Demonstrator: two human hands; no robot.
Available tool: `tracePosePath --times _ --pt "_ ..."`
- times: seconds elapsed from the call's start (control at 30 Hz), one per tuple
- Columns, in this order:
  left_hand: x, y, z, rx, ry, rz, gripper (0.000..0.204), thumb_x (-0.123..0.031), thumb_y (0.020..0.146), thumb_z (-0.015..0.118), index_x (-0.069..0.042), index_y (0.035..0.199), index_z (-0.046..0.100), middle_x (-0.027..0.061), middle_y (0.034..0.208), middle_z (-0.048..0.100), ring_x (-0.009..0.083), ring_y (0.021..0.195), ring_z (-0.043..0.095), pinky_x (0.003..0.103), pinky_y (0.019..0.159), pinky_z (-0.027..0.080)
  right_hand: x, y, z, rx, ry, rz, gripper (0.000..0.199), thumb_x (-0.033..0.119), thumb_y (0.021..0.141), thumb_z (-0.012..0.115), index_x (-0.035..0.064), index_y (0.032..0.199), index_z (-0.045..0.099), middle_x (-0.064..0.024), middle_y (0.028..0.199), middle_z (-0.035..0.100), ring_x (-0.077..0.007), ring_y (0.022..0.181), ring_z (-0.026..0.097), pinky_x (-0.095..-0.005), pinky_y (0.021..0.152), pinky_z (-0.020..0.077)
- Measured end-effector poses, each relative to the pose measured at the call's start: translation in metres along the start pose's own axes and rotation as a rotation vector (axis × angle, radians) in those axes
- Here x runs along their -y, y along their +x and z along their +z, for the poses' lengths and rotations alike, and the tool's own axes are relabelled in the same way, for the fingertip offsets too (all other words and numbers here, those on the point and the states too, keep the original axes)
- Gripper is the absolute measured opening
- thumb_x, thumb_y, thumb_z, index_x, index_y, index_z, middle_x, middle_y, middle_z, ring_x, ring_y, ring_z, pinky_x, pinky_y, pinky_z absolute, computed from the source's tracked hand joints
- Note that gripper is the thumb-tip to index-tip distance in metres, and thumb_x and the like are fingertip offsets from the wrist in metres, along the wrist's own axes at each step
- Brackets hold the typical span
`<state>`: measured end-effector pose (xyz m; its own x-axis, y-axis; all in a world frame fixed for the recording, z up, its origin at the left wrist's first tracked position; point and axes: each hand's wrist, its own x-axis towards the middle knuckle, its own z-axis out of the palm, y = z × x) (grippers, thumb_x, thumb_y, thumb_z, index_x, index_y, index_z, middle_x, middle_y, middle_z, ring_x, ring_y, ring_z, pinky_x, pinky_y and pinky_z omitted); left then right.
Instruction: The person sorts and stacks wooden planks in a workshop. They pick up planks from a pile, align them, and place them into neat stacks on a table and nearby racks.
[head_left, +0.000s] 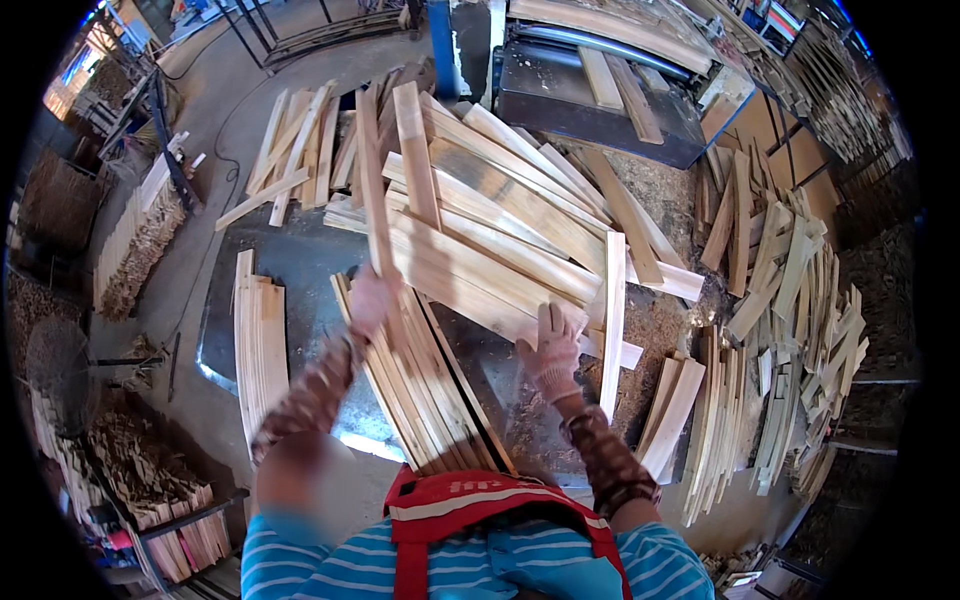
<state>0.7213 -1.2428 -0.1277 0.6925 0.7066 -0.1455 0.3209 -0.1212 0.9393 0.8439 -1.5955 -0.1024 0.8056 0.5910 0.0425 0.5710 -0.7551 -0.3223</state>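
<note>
My left hand [372, 300], in a pale glove and a little blurred, is closed around a long wooden slat [374, 200] that points away from me. Under that slat lies a row of slats [430, 395] side by side, running toward my waist. My right hand [553, 355], also gloved, rests with fingers stretched out at the near end of a wide pale board [470, 270]. That board belongs to a jumbled heap across the dark metal table [315, 255]. Just right of my right hand, a narrow pale slat [613, 320] lies lengthwise.
Another stack of slats [262, 350] sits at the table's left. Several upright bundles [712, 420] and a loose pile of strips [800, 300] are on the right. A machine with a dark bed [560, 95] stands at the back. Bundled wood [145, 245] lies on the left floor.
</note>
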Motion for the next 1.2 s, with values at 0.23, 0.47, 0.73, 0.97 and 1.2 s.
tracePosePath --times 0.23,0.47,0.73,0.97,1.2 --pt "-0.178 0.116 0.015 -0.185 -0.094 0.303 0.081 -0.021 0.092 0.069 0.003 0.155 0.024 0.0267 0.143 0.05 0.0316 0.13 0.052 0.041 0.108 0.041 -0.038 0.055 0.014 0.041 -0.181 -0.105 0.083 0.042 0.077 0.077 0.0076 0.145 0.043 -0.0176 0.141 0.05 -0.0385 0.126 0.051 -0.0497 0.103 0.0451" --pt "-0.034 -0.052 0.123 0.07 -0.372 -0.205 0.091 -0.025 0.089 0.074 0.001 0.156 0.019 0.0246 0.155 0.035 0.0353 0.142 0.037 0.042 0.114 0.035 -0.001 0.034 -0.031 0.432 0.066 -0.001 0.078 0.057 0.082 0.07 0.0082 0.139 0.05 -0.0185 0.116 0.062 -0.0381 0.11 0.061 -0.0484 0.094 0.0497" --pt "-0.015 -0.168 0.096 0.197 -0.936 -0.484 0.044 -0.024 0.09 0.07 0.0 0.124 0.059 0.016 0.109 0.068 0.0289 0.098 0.069 0.046 0.085 0.06 -0.005 0.002 0.02 0.15 -0.12 -0.094 0.077 0.056 0.098 0.053 0.0033 0.152 0.037 -0.0202 0.154 0.039 -0.036 0.141 0.037 -0.0498 0.12 0.0263" --pt "0.085 -0.188 -0.065 -0.368 -0.538 -0.617 0.059 -0.056 0.094 0.062 0.0 0.111 0.066 0.0116 0.087 0.069 0.0239 0.075 0.067 0.039 0.068 0.056 -0.036 0.03 0.021 0.306 -0.233 0.005 0.076 0.043 0.082 0.073 0.0032 0.14 0.045 -0.0203 0.138 0.052 -0.0355 0.125 0.053 -0.0458 0.106 0.0413" --pt "0.191 -0.256 -0.053 -0.525 -0.109 -0.473 0.032 -0.03 0.096 0.069 -0.001 0.109 0.069 0.0031 0.092 0.07 0.0126 0.081 0.062 0.029 0.072 0.051 -0.059 0.039 0.014 0.356 0.339 0.165 0.043 0.041 0.085 0.074 0.0056 0.11 0.073 -0.0171 0.104 0.074 -0.0313 0.098 0.071 -0.0365 0.088 0.0533"
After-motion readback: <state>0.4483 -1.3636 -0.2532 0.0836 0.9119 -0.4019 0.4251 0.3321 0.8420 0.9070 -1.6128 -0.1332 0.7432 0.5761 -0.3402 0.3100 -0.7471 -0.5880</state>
